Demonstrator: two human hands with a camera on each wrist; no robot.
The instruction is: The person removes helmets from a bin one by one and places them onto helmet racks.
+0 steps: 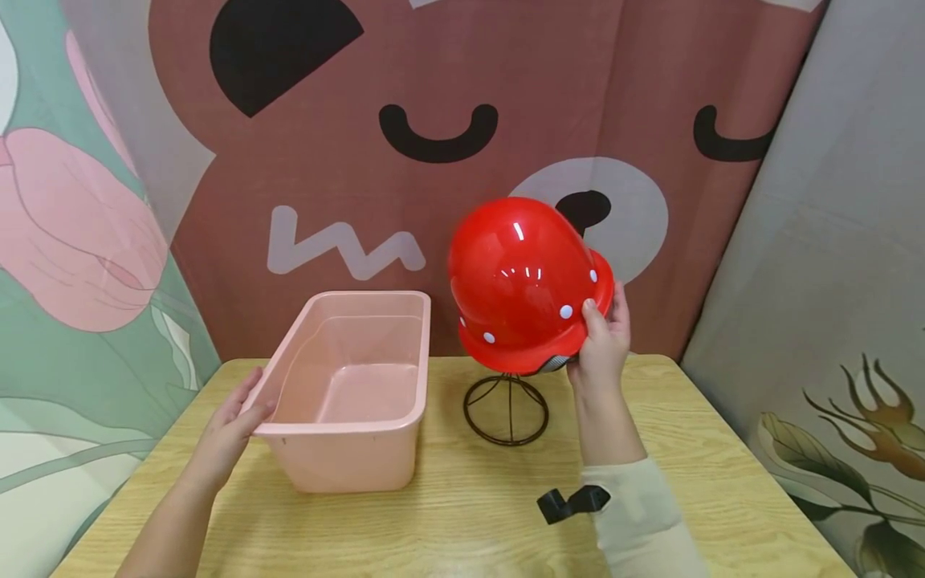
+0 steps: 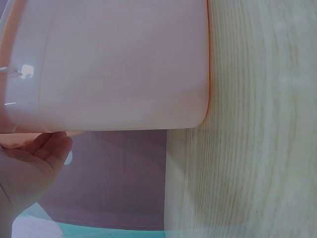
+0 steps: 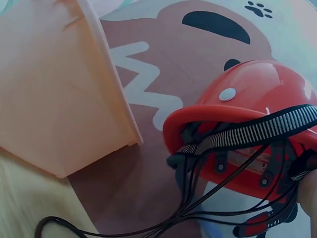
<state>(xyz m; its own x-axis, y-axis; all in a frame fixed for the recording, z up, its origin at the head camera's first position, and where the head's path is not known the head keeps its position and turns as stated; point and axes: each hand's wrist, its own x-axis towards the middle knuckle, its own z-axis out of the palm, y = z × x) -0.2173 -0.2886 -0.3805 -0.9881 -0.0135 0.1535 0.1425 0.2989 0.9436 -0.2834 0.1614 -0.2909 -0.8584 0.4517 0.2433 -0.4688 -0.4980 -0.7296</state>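
Note:
With its thumb at the brim, my right hand (image 1: 603, 345) grips a red hard hat (image 1: 513, 273) in the head view. The hat is tilted, over a dark wire stand (image 1: 510, 409). From below, the right wrist view shows the hat's black-and-white patterned strap (image 3: 252, 134) and the stand's wires (image 3: 183, 215) running up under the shell. My left hand (image 1: 231, 421) holds the rim of a pink plastic bin (image 1: 347, 457) at its near left corner. In the left wrist view, the fingers (image 2: 54, 148) curl up under that rim.
Both the bin and the stand are on a wood-grain table (image 1: 499, 514). A brown cartoon-bear curtain (image 1: 318, 160) hangs right behind the table, with printed curtains at either side. A small black clip (image 1: 574, 504) sits at my right sleeve.

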